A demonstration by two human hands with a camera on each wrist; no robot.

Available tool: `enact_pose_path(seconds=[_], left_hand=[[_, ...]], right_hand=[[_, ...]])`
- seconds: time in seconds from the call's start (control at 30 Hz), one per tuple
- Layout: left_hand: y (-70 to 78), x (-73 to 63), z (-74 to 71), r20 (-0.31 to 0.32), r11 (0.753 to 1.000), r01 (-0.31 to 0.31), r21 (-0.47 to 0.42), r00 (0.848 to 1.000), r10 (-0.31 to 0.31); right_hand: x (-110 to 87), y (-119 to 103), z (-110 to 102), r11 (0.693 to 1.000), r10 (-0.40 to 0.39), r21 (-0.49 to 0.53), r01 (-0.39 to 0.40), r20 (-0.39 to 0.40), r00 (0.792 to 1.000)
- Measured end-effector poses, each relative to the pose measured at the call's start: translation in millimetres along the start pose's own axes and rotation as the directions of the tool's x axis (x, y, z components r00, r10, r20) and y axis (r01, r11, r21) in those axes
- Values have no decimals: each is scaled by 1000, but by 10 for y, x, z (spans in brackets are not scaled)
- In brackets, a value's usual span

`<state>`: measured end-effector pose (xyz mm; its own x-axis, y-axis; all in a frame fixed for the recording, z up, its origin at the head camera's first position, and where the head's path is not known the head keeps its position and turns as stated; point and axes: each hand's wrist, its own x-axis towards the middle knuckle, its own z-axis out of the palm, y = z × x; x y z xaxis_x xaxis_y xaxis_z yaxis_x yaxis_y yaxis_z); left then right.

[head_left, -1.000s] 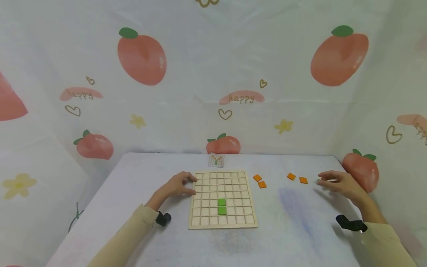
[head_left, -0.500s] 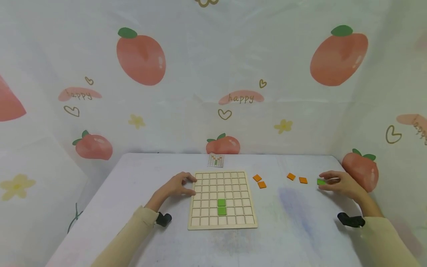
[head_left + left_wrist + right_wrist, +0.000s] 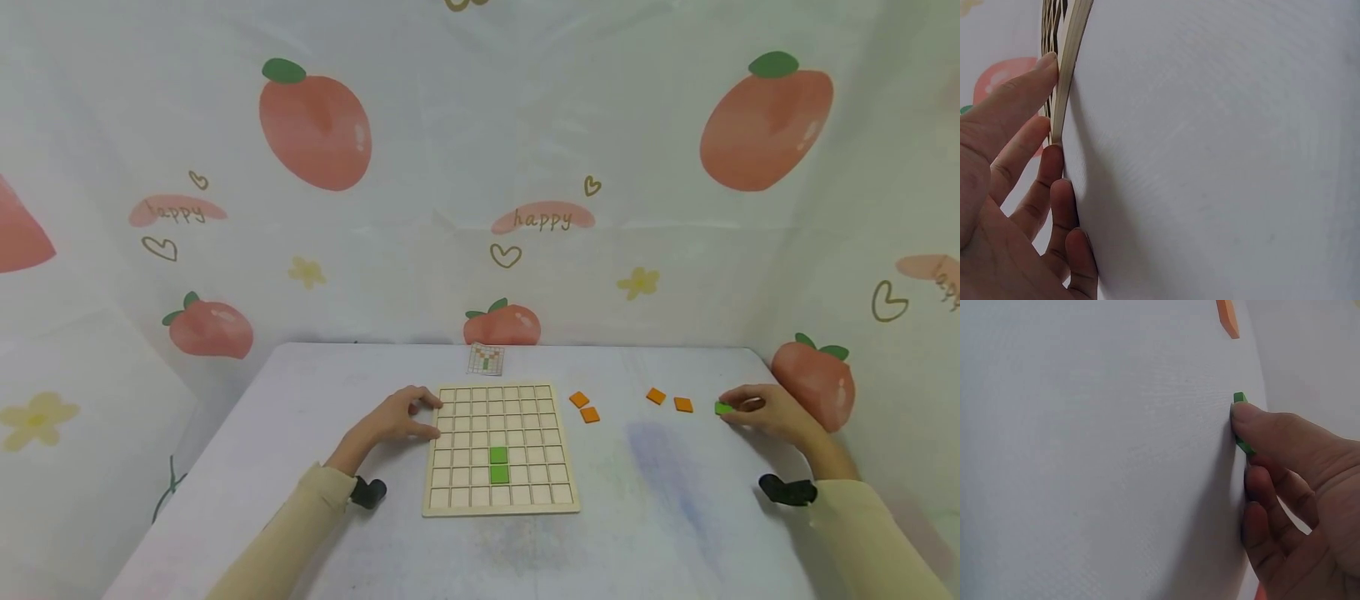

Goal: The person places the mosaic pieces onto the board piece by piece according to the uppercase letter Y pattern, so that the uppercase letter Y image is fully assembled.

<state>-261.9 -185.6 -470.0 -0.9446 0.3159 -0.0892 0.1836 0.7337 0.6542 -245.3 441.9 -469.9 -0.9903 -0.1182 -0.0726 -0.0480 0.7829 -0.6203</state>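
At the right of the table my right hand [image 3: 772,414] pinches a small green square tile [image 3: 723,409] at its edges. In the right wrist view the thumb [image 3: 1272,428] lies over that tile [image 3: 1244,445], close over the white surface, and hides part of it. A wooden grid board [image 3: 467,422] lies flat in the middle, with two green tiles [image 3: 498,464] in one column near its front. My left hand [image 3: 396,417] rests thumb and fingertip against the board's left edge, also seen in the left wrist view on the board side [image 3: 1072,56].
Two orange tiles [image 3: 589,414] lie just right of the board. Two more orange tiles [image 3: 683,404] lie between those and my right hand. A small pattern card [image 3: 486,359] with a coloured grid sits behind the board. A printed curtain [image 3: 420,250] hangs behind the table.
My right hand has come down over the green tile, first hidden behind the fingers, and the fingers have closed on it. The left hand has stayed at the board's edge.
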Motion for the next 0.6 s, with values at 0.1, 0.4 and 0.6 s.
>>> enact_pose_path(seconds=[0.1,0.4,0.6], left_hand=[[2,-3,-4,-1,1000,0,-4,1000,0],[-28,-20,16,-3,999,-27,-33,1000,26],[-10,-30,8,-14,999,-16,-38,1000,16]], right_hand=[[-8,-10,7,1000,3,-13,-3,-8,1000],[-48,-56,88,1000,3,-26,-5,-64,998],[-92,-209,92,999,-39,-2,38,-88,995]])
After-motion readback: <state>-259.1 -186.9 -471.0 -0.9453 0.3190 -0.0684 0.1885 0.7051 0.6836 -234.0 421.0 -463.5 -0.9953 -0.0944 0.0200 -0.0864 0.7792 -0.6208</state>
